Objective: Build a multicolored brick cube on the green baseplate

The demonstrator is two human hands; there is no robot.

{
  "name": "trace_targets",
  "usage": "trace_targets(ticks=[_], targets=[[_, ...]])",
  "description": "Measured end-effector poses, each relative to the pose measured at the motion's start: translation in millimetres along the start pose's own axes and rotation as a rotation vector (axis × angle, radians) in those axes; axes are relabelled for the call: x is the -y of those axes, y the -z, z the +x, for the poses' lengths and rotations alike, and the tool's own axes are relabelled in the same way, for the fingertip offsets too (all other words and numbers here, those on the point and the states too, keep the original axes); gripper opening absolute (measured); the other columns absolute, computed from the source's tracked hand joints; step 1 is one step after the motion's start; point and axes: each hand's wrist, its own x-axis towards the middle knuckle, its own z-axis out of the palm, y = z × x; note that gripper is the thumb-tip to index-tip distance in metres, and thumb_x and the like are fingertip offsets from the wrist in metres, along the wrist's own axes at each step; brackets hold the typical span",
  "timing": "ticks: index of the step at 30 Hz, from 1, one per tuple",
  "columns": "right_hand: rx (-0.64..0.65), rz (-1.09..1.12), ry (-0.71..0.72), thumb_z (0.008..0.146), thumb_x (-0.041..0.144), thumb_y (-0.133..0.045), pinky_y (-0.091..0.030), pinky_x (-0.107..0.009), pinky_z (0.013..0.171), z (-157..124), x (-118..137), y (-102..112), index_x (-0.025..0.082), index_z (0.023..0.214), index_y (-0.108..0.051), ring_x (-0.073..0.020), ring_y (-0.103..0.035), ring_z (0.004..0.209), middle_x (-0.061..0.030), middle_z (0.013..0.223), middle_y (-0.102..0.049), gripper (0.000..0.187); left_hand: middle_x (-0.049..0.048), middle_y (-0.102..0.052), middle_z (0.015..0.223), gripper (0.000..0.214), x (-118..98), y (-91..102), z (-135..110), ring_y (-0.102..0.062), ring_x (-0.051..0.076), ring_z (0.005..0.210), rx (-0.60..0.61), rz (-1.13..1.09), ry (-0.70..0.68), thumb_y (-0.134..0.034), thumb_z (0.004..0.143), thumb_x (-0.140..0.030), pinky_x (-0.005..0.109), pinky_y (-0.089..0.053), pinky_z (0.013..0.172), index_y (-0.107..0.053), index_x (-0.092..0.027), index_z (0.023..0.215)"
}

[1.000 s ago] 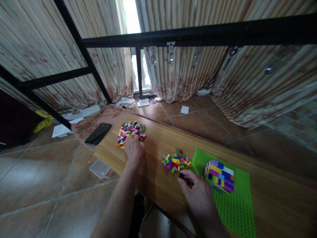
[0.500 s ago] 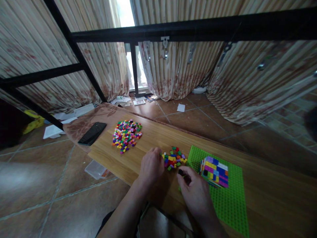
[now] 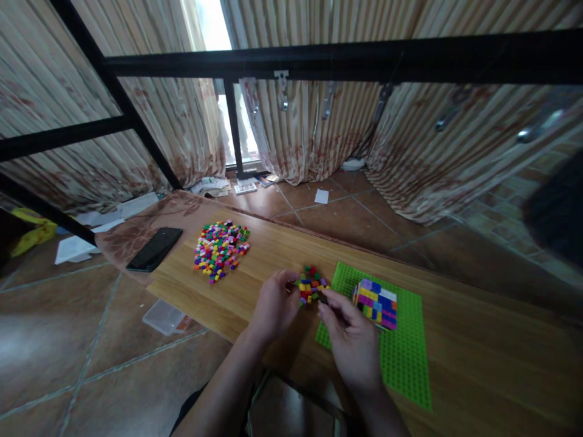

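My right hand point(image 3: 353, 337) pinches a small dark building brick point(image 3: 323, 299) between thumb and fingertips, just in front of the green baseplate's left part. My left hand point(image 3: 276, 304) is beside a small pile of coloured bricks point(image 3: 311, 285), its fingers bent and its thumb apart from the forefinger; I see nothing held there. On the green baseplate point(image 3: 405, 358) stands a block built of many bricks point(image 3: 377, 303), its top a patchwork of blue, yellow, white, purple and orange. The right hand partly covers the baseplate's near left side.
A larger heap of mixed bricks point(image 3: 221, 249) lies further left on the wooden table point(image 3: 264, 243). Beyond it a black phone point(image 3: 155, 249) rests on a patterned cloth point(image 3: 150, 213). A clear plastic box point(image 3: 163, 317) is on the tiled floor. A black metal rail point(image 3: 319, 60) crosses ahead.
The view has swung slightly right, shifting the table leftward in the picture. My left hand's thumb and forefinger have parted. The right hand still pinches the dark brick, and the hands are closer together.
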Motion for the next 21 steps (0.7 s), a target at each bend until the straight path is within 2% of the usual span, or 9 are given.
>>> trace_targets(ticks=[4, 8, 11, 15, 21], targets=[[-0.117, 0.035, 0.132, 0.087, 0.031, -0.064, -0.056, -0.03, 0.073, -0.5, 5.6, 3.9, 0.023, 0.104, -0.072, -0.0166, -0.067, 0.077, -0.0039, 0.089, -0.072, 0.021, 0.004, -0.07, 0.09, 0.013, -7.4, -8.4, -3.9, -0.064, 0.015, 0.083, 0.118, -0.432, -0.044, -0.061, 0.08, -0.018, 0.026, -0.05, 0.08, -0.067, -0.016, 0.092], [-0.169, 0.032, 0.23, 0.085, 0.025, -0.067, -0.054, -0.026, 0.07, 0.8, 9.4, 8.0, 0.026, 0.104, -0.072, -0.0141, -0.064, 0.075, -0.0011, 0.086, -0.071, 0.019, 0.0037, -0.07, 0.089, 0.019, -16.7, -11.6, -7.7, -0.063, 0.014, 0.083, 0.239, -0.735, -0.049, -0.072, 0.075, -0.023, 0.026, -0.05, 0.079, -0.069, -0.015, 0.093], [-0.176, 0.046, 0.248, 0.086, 0.022, -0.066, -0.054, -0.025, 0.071, 1.4, 10.8, 10.5, 0.027, 0.107, -0.071, -0.0132, -0.064, 0.077, -0.0005, 0.089, -0.071, 0.022, 0.0027, -0.07, 0.088, 0.021, -22.5, -13.1, -9.1, -0.063, 0.013, 0.082, 0.292, -0.837, -0.026, -0.077, 0.073, -0.022, 0.025, -0.049, 0.079, -0.071, -0.016, 0.092], [-0.185, 0.018, 0.255, 0.087, 0.02, -0.064, -0.053, -0.024, 0.073, 1.9, 11.3, 14.3, 0.028, 0.107, -0.069, -0.0126, -0.064, 0.079, -0.0001, 0.091, -0.07, 0.023, 0.0023, -0.071, 0.087, 0.021, -26.5, -15.7, -9.7, -0.063, 0.012, 0.083, 0.294, -0.901, -0.001, -0.079, 0.071, -0.02, 0.023, -0.049, 0.08, -0.073, -0.016, 0.091], [-0.17, -0.086, 0.286, 0.084, 0.016, -0.066, -0.05, -0.024, 0.068, 5.0, 10.1, 19.0, 0.025, 0.097, -0.069, -0.0124, -0.061, 0.072, 0.0025, 0.078, -0.064, 0.017, 0.0029, -0.072, 0.086, 0.022, -27.0, -17.2, -9.5, -0.063, 0.012, 0.079, 0.358, -0.903, 0.052, -0.08, 0.071, -0.022, 0.023, -0.048, 0.076, -0.074, -0.016, 0.092]])
